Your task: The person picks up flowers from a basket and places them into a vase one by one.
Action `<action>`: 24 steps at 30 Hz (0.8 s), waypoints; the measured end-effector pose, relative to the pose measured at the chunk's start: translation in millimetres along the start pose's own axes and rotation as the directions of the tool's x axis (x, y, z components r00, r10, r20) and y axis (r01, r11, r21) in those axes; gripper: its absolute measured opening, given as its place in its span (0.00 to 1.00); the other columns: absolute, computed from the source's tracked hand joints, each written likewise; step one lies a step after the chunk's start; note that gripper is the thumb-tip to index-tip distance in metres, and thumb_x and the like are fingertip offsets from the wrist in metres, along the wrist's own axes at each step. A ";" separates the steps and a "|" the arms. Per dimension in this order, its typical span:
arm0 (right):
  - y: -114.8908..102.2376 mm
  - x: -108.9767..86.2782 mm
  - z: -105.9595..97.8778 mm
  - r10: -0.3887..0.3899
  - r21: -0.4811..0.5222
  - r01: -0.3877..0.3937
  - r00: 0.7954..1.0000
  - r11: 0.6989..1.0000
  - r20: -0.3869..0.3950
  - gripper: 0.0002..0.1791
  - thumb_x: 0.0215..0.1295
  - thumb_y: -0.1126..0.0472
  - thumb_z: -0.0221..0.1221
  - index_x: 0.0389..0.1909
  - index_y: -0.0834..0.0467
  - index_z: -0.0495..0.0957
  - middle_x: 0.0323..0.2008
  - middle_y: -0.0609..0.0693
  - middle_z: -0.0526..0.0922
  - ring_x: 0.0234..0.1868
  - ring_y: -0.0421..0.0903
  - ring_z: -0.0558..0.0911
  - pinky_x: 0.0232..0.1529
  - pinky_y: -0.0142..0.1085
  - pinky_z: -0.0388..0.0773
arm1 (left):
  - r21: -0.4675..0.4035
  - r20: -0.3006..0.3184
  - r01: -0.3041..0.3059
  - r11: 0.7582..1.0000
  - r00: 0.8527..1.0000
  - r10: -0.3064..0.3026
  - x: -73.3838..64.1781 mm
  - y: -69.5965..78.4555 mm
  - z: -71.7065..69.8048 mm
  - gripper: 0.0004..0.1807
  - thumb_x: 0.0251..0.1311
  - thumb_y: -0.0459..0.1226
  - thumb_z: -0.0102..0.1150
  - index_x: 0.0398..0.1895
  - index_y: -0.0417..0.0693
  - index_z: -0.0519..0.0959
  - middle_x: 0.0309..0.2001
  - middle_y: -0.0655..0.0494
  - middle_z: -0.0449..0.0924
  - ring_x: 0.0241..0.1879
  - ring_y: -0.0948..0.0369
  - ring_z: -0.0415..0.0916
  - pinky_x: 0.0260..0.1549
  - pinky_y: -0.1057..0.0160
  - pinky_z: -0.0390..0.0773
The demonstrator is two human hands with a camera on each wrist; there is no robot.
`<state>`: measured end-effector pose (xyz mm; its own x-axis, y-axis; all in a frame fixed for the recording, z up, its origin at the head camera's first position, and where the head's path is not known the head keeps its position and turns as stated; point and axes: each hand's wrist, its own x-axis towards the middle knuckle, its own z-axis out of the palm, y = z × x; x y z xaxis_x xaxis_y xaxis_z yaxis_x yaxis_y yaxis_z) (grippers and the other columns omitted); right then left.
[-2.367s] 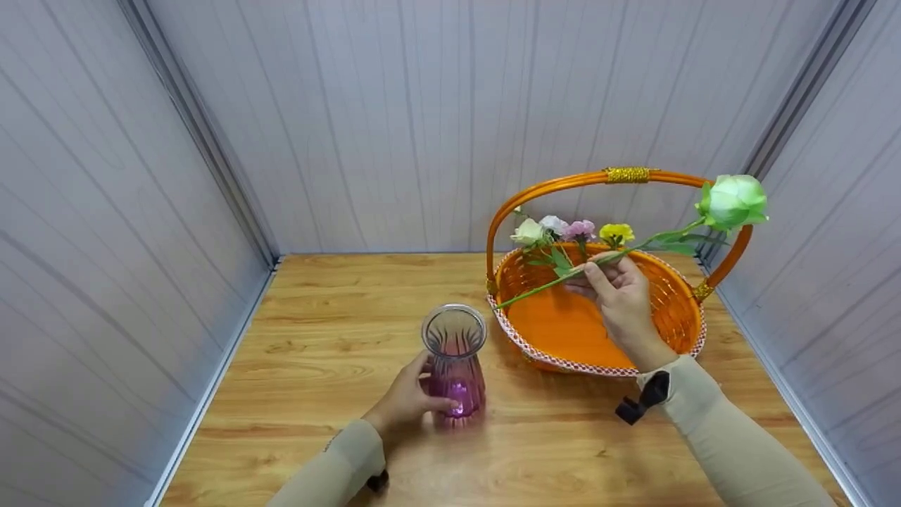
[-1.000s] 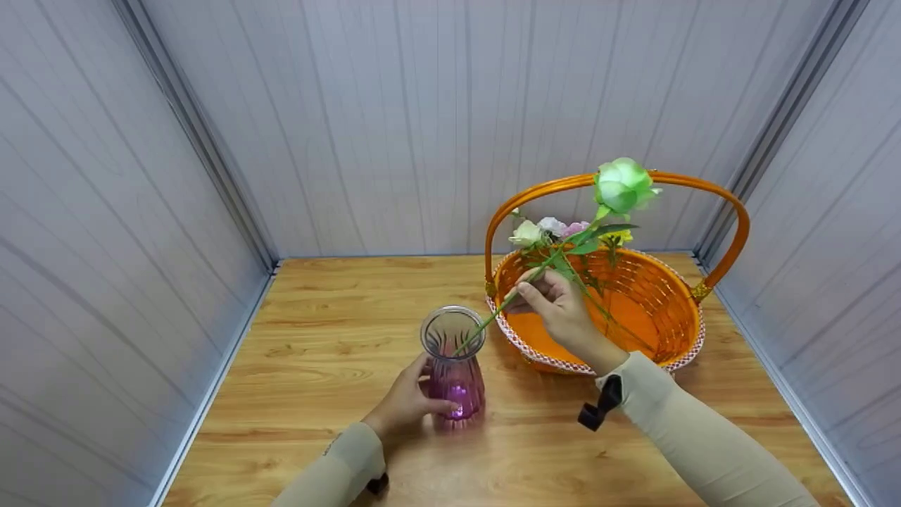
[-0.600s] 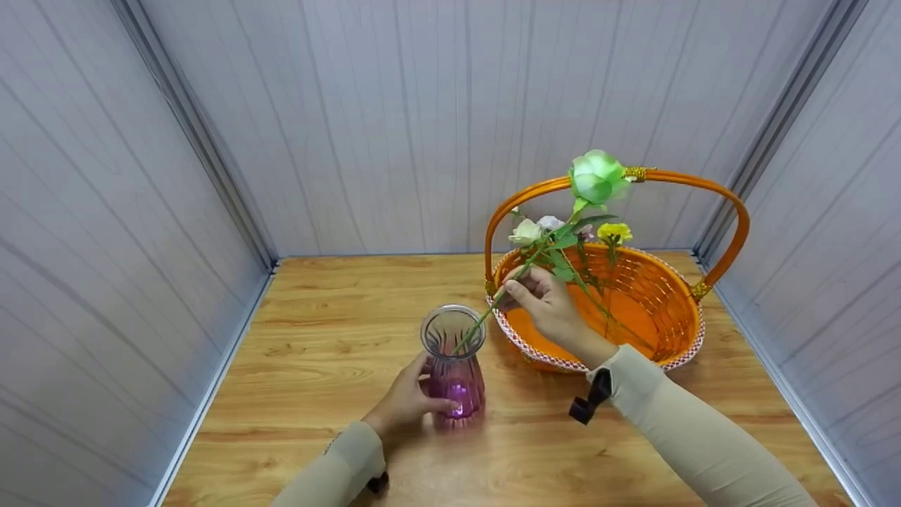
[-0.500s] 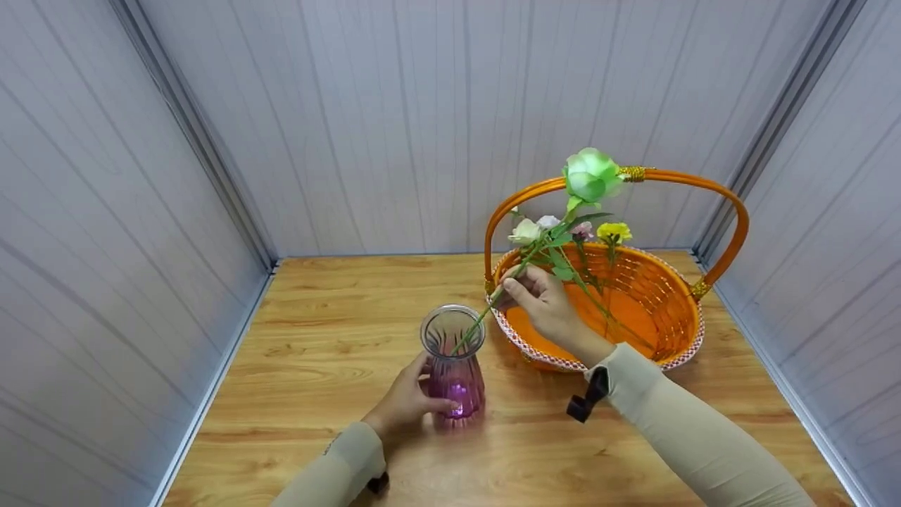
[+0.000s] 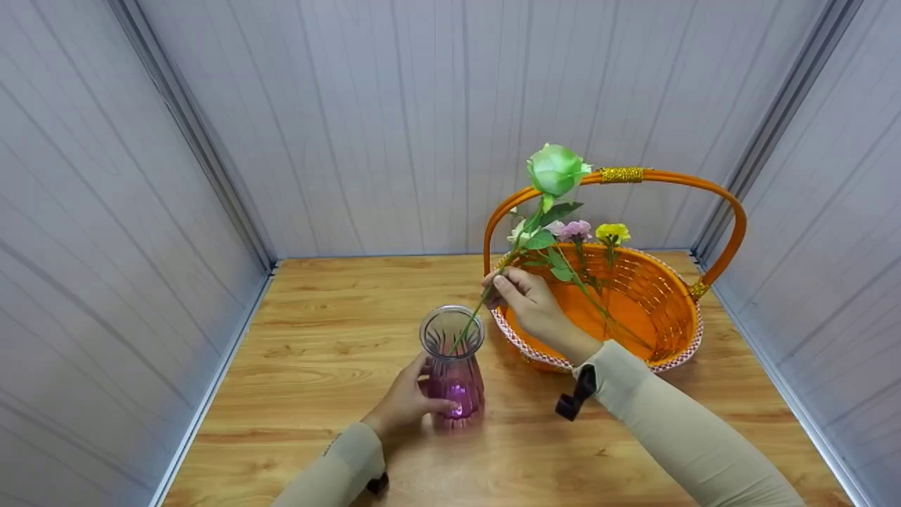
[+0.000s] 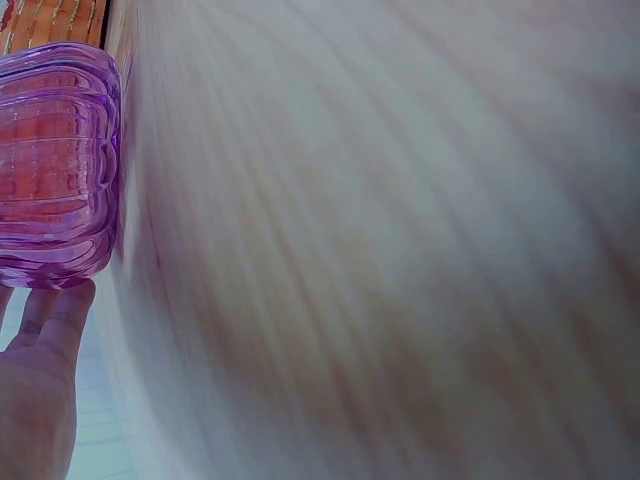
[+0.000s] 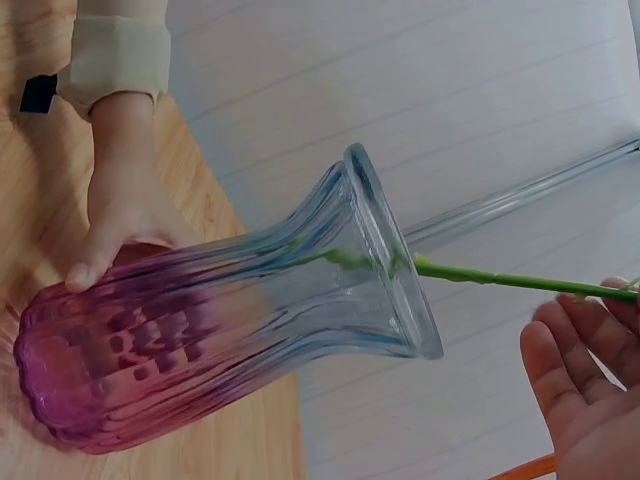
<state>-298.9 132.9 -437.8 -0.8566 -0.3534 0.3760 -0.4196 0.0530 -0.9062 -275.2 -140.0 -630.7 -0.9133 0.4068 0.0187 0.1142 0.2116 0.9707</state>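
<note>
A fluted glass vase (image 5: 456, 384), purple at its base and clear at the rim, stands upright on the table. My left hand (image 5: 408, 398) grips its lower left side, thumb across the front. In the left wrist view the purple vase base (image 6: 50, 170) shows beside the fingers (image 6: 55, 325). My right hand (image 5: 531, 303) pinches the green stem of a pale green rose (image 5: 557, 170) above the basket's left rim. The bloom leans up and right. In the right wrist view the lower end of the stem (image 7: 500, 279) passes through the vase mouth into its neck.
An orange wicker basket (image 5: 693, 338) with a tall arched handle stands right of the vase. In it lean a yellow flower (image 5: 613, 233), a pink flower (image 5: 576, 230) and a cream rose, partly hidden. Pale panel walls (image 5: 394, 127) enclose the wooden table (image 5: 317, 338).
The right hand has brought the rose leftward from over the basket, and its stem end has entered the vase mouth. The rose has tipped more upright. The left hand and vase have stayed put.
</note>
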 end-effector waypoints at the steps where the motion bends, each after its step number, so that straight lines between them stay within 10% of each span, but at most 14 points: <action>1: -0.2 0.6 1.1 0.000 -0.008 0.000 1.000 1.000 -0.005 0.16 0.87 0.67 0.47 0.52 0.74 0.81 0.40 0.63 0.87 0.38 0.47 0.87 0.46 0.32 0.89 | 0.003 0.001 -0.003 1.000 1.000 0.003 -0.1 -0.2 0.0 0.52 0.54 0.38 0.86 0.80 0.55 0.65 0.69 0.42 0.76 0.69 0.40 0.78 0.71 0.40 0.80; 24: 7.5 18.5 21.7 0.064 0.117 -0.054 0.994 0.992 -0.090 0.12 0.83 0.68 0.54 0.48 0.76 0.78 0.30 0.44 0.85 0.31 0.41 0.82 0.34 0.28 0.82 | -0.009 -0.001 0.017 1.000 1.000 -0.017 -1.6 1.4 0.2 0.54 0.52 0.41 0.87 0.81 0.60 0.65 0.70 0.44 0.75 0.70 0.42 0.78 0.73 0.40 0.78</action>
<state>-311.3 106.4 -441.8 -0.9054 -0.2636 0.3329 -0.3352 -0.0374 -0.9414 -273.5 -140.2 -629.4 -0.9155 0.4023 0.0027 0.0951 0.2100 0.9731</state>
